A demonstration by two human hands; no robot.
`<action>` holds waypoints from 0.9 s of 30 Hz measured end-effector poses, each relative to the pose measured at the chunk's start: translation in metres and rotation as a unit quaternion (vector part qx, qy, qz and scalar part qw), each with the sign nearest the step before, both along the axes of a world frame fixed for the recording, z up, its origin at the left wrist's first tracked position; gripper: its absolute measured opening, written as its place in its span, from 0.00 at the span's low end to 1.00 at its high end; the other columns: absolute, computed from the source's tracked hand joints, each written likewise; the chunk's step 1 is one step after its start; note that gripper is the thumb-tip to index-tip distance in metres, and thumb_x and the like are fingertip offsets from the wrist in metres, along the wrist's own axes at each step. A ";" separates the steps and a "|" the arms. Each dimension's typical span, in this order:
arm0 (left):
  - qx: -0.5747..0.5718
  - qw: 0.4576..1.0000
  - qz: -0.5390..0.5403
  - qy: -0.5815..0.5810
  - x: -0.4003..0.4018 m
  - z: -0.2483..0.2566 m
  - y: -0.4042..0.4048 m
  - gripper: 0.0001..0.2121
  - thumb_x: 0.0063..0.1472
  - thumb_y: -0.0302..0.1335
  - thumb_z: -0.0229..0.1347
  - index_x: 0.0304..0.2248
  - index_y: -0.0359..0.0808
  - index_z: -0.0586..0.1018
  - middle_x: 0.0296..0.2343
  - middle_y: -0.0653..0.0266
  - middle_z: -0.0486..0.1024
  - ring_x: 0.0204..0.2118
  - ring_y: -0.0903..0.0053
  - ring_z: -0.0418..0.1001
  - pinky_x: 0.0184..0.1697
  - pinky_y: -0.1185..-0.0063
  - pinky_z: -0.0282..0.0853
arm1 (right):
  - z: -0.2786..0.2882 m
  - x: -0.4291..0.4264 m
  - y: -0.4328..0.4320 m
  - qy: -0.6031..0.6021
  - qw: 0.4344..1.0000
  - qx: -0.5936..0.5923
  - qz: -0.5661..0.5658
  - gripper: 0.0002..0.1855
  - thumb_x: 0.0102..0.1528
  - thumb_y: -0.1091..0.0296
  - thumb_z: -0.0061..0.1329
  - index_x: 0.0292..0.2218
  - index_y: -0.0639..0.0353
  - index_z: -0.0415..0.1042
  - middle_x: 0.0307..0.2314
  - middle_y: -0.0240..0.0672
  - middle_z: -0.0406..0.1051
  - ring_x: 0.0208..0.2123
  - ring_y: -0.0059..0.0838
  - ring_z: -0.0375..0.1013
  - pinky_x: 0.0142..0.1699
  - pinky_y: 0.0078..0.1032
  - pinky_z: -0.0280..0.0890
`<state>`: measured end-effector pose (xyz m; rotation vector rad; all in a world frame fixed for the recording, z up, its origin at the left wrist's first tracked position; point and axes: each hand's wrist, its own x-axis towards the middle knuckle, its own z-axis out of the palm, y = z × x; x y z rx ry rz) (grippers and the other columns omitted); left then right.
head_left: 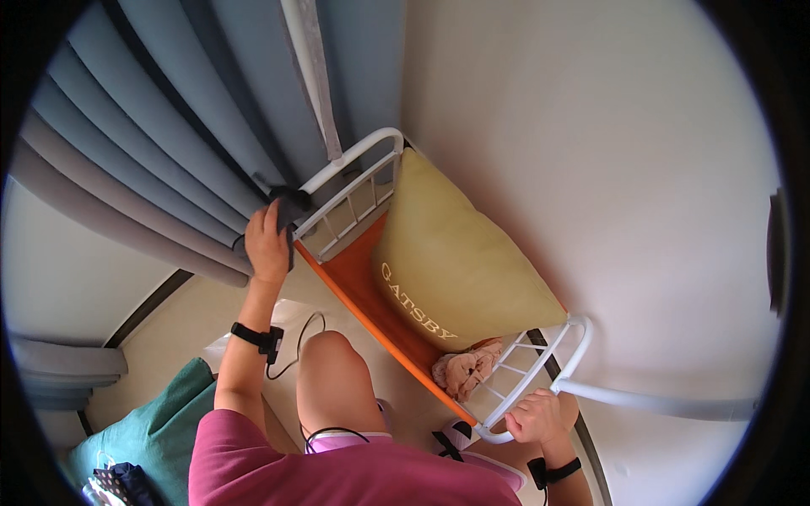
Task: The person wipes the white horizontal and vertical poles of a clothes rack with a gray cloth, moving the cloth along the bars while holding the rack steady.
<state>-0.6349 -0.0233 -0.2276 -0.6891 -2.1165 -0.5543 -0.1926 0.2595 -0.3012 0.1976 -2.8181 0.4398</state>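
Note:
My left hand [267, 245] grips a dark grey cloth [292, 209] against the far-left corner of a white metal rack [354, 155]. My right hand [538, 416] is closed around the white tube at the rack's near-right end. Between these ends stretches an orange shelf panel [357, 253]. An olive-yellow cushion [462, 253] bearing pale lettering leans on it, against the wall side. By the cushion's lower edge lies a crumpled pinkish soft item [467, 370], its kind unclear.
Blue-grey curtains [171, 126] hang close beside my left hand. A pale wall [601, 158] borders the rack on the right. At lower left sits a green cushion [152, 411] with dark clothing [130, 484] on it. A black cable [299, 354] loops near my knee.

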 end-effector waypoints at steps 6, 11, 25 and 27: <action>-0.092 0.972 -0.142 0.162 -0.028 0.040 0.134 0.19 0.50 0.21 0.47 0.44 0.36 0.69 0.38 0.54 0.68 0.39 0.61 0.66 0.42 0.69 0.62 | 0.000 -0.004 0.004 -0.036 0.999 0.023 -0.006 0.13 0.37 0.64 0.51 0.08 0.51 0.62 0.08 0.27 0.62 0.13 0.26 0.64 0.22 0.23 0.56; -0.213 0.971 0.044 0.101 -0.086 0.003 0.208 0.17 0.52 0.25 0.48 0.43 0.37 0.71 0.40 0.59 0.69 0.44 0.65 0.65 0.48 0.68 0.58 | 0.006 -0.012 0.003 -0.036 0.999 0.022 0.012 0.14 0.38 0.64 0.51 0.08 0.50 0.62 0.08 0.27 0.62 0.13 0.26 0.64 0.22 0.23 0.55; -0.335 0.938 -0.083 -0.012 -0.119 -0.072 0.168 0.27 0.54 0.21 0.46 0.55 0.44 0.59 0.52 0.64 0.60 0.55 0.66 0.56 0.57 0.67 0.52 | 0.013 -0.013 0.004 -0.033 0.999 0.007 0.027 0.14 0.39 0.65 0.51 0.09 0.50 0.62 0.08 0.26 0.60 0.13 0.25 0.62 0.22 0.23 0.54; -0.365 0.923 -0.022 -0.119 -0.109 -0.060 0.143 0.30 0.53 0.21 0.46 0.57 0.44 0.55 0.51 0.60 0.61 0.50 0.64 0.63 0.51 0.68 0.60 | 0.013 -0.013 0.001 -0.041 0.999 0.017 0.017 0.14 0.39 0.65 0.51 0.09 0.50 0.62 0.08 0.26 0.61 0.13 0.25 0.63 0.22 0.23 0.55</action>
